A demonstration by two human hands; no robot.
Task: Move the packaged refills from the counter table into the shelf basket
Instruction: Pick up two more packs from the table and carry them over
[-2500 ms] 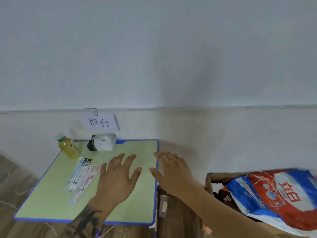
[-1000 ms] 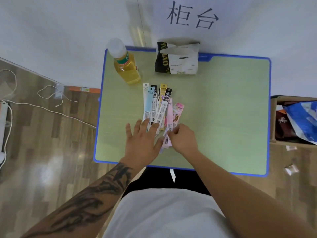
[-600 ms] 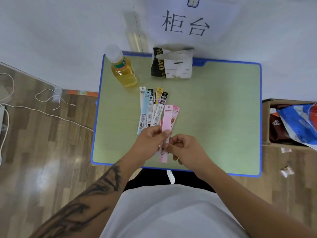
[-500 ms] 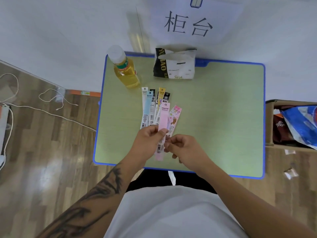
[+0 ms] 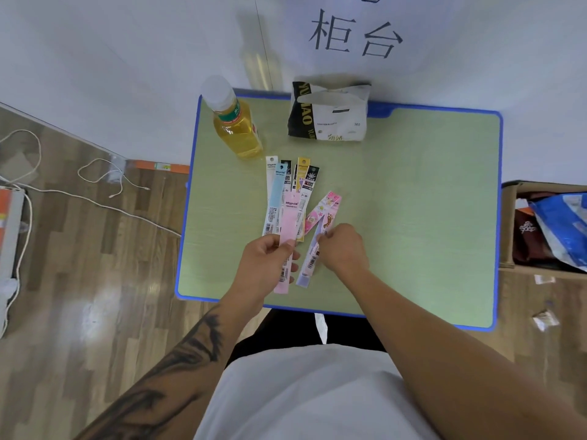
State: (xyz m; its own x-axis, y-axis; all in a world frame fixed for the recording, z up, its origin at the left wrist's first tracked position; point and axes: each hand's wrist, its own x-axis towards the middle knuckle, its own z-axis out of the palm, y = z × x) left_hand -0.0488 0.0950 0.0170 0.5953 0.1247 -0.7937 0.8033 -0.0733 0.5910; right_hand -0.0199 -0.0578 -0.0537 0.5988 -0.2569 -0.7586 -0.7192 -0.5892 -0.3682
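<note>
Several long, thin packaged refills (image 5: 287,185) lie fanned out on the green counter table (image 5: 413,198). My left hand (image 5: 265,258) grips a pale pink refill pack (image 5: 289,220) lifted above the others. My right hand (image 5: 343,247) pinches a pink patterned refill pack (image 5: 322,214) and a lilac one (image 5: 309,265) that slant to the right of the pile. No shelf basket is in view.
A bottle of yellow drink (image 5: 236,125) and a black-and-white tissue pack (image 5: 330,112) stand at the table's back edge. A cardboard box (image 5: 508,223) holding a blue bag (image 5: 562,223) sits on the floor at the right. White cables (image 5: 98,185) trail over the wooden floor at the left.
My left hand has taken the pale pink pack from my right hand. My right hand has moved right and picked up the patterned pink and lilac packs, swinging them away from the pile.
</note>
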